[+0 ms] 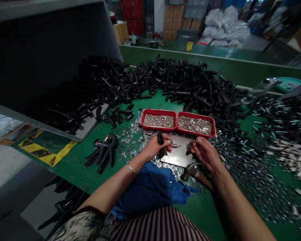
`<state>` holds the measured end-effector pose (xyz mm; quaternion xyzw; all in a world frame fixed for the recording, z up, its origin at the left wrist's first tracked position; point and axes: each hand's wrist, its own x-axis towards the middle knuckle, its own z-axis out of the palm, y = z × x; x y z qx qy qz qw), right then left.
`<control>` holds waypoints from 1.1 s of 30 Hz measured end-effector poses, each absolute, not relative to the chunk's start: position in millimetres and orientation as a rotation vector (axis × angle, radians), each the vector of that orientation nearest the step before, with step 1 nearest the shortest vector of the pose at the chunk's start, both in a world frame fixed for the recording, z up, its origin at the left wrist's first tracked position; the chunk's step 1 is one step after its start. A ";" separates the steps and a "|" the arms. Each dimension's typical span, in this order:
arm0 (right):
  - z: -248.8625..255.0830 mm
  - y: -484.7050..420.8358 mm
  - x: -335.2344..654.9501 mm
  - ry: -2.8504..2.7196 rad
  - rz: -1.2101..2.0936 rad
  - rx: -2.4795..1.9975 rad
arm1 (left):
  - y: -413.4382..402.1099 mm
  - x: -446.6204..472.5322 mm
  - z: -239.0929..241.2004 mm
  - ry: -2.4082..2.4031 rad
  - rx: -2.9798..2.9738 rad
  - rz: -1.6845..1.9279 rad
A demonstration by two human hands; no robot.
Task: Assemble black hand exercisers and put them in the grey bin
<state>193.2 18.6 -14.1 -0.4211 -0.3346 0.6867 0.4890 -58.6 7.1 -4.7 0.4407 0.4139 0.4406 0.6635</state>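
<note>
My left hand (pixel 157 146), with a bangle on the wrist, is closed around a black plastic handle piece (pixel 161 138). A small metal coil spring (pixel 176 146) sticks out to the right of its fingertips. Opposite it, my right hand (pixel 206 153) has thumb and fingers pinched together; anything between them is too small to make out. Both hands are over a flat metal plate (pixel 177 154). A hammer (pixel 196 174) with a wooden handle lies below my right hand, beside several metal rings (pixel 173 168).
Two red trays (pixel 158 128) of tiny metal pins stand behind the plate. Black handles (pixel 185 80) are heaped at the back, with a grouped bunch (pixel 102 150) at left. Loose rings and springs (pixel 253 180) spread rightward. A blue cloth (pixel 153 187) lies in front.
</note>
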 end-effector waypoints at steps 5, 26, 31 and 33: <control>-7.0 1.7 187.4 -0.928 1.702 -1.033 | 5.9 -22.1 -14.4 0.855 0.871 0.995; -0.7 -17.2 174.0 -0.807 1.868 -1.073 | -16.7 -18.8 -12.0 0.909 0.982 0.914; -0.7 -9.1 188.2 -1.236 1.582 -1.241 | -10.4 -27.4 -7.9 1.050 1.316 0.924; -0.9 -4.2 194.9 -1.430 1.291 -1.337 | -3.6 -32.9 -4.4 1.096 1.391 0.939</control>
